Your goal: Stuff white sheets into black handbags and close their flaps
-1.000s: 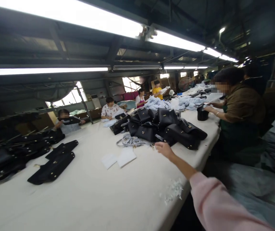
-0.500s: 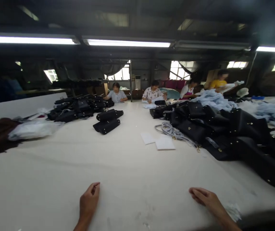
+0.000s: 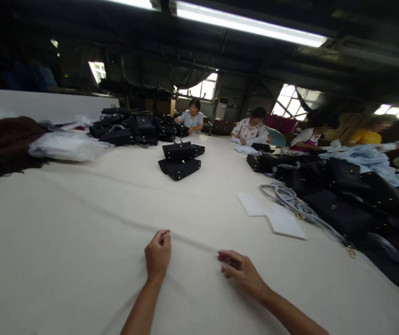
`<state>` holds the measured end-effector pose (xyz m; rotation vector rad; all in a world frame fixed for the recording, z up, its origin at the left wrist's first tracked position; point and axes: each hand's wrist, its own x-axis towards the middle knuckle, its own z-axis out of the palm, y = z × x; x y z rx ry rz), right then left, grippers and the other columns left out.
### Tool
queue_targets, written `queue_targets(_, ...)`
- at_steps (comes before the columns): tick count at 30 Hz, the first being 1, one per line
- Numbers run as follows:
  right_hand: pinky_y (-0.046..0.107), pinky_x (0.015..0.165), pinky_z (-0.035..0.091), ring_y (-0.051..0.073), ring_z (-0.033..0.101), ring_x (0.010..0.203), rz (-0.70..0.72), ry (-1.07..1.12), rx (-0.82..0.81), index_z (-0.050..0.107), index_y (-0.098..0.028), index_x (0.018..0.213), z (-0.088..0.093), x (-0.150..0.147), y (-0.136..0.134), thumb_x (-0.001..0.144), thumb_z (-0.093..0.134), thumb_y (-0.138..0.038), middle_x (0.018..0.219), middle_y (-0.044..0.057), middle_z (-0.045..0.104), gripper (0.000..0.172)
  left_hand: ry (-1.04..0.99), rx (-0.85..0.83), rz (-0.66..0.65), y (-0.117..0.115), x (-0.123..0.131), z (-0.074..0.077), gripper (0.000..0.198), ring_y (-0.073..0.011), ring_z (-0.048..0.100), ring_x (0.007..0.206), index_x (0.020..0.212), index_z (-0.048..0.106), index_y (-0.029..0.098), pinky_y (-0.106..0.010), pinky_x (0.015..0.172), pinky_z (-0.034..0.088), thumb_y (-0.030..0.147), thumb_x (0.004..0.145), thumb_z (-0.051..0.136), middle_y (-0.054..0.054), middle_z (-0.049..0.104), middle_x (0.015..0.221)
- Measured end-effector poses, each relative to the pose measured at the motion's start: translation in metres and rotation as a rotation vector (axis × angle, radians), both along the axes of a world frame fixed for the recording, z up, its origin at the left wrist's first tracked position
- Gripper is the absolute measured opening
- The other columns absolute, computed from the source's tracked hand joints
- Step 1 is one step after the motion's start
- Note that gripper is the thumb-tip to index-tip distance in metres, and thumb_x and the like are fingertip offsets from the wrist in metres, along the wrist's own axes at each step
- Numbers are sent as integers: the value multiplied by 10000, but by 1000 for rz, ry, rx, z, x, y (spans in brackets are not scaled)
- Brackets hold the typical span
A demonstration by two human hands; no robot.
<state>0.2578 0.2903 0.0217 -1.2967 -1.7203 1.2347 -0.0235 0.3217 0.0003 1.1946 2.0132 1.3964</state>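
Note:
My left hand is just over the white tabletop, its fingers loosely curled in and nothing visible in them. To its right, my right hand has bent fingers, with a gap between thumb and forefinger and nothing held. Ahead of both hands lie two black handbags, one behind the other, with gold-coloured studs. Two flat white pieces, perhaps paper or foam, are on the table beyond my right hand.
A large pile of black bags covers the right side, with wrapped grey straps beside it. Another black pile stands back left, near a clear plastic bag and dark brown material. Several co-workers sit or stand across the table.
The view has tilted and swung left, so the piles appear shifted right. Both hands have moved forward over the table and closer together; my right hand's fingers have spread slightly.

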Motion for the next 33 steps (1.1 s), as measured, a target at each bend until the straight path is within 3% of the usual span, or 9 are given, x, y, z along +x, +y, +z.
queue_targets(5,301,786,512,147,604,773,48,-423,539,560,-212,1288,-13,-110,117,868,547,-257,1119,74,625,423,-86,9,9,8,0,-2,269,-160,599,633,910,680,224,-266,671,435,391,815,492,13,653,675)
queue_targets(7,312,839,506,181,601,948,58,-598,690,410,-246,1424,-4,-155,169,871,569,-281,1361,99,499,576,-109,8,12,8,2,-3,265,-152,598,629,914,680,227,-253,652,433,383,825,485,11,658,688)
queue_targets(10,398,999,420,286,396,1290,79,-848,887,300,-218,1486,20,-214,247,836,641,-305,1534,135,286,739,-118,-5,9,5,4,-1,271,-150,588,623,914,684,227,-247,630,423,372,840,468,5,651,674)
queue_targets(14,572,1087,247,357,199,1396,-33,-1104,823,293,-185,1480,42,-265,327,823,630,-195,1555,161,226,739,-166,-33,12,3,5,3,277,-150,577,610,899,687,225,-248,618,418,367,842,455,2,643,663)
queue_targets(17,568,980,388,362,289,1336,-82,-1155,725,425,-92,1385,36,-278,355,848,486,-55,1425,229,400,542,-180,-45,10,3,5,4,279,-145,562,600,892,683,228,-249,615,412,368,850,445,5,635,663)
queue_targets(21,391,838,513,301,410,1182,-80,-1133,722,577,-24,1169,21,-271,356,851,458,-47,1217,244,525,340,-191,-53,1,4,5,3,281,-147,552,593,882,681,229,-255,622,414,388,849,451,8,618,649)
queue_targets(25,327,821,519,282,419,1131,-54,-1124,754,626,-46,1058,21,-248,327,841,503,-78,1113,211,558,252,-218,-43,10,6,3,3,303,-157,564,598,890,680,226,-268,636,432,421,834,455,5,617,649)
queue_targets(29,300,813,528,258,461,1066,-24,-1113,800,636,-91,996,24,-213,265,827,505,-77,1037,165,587,214,-254,-19,28,7,-1,5,329,-171,582,599,886,682,215,-279,637,447,449,804,465,5,614,629)
queue_targets(33,276,791,553,239,496,1060,22,-1072,862,620,-138,1076,13,-161,166,776,523,-60,1030,122,622,325,-275,-2,91,6,-6,10,343,-187,590,607,880,680,216,-294,637,449,467,774,471,4,615,613)
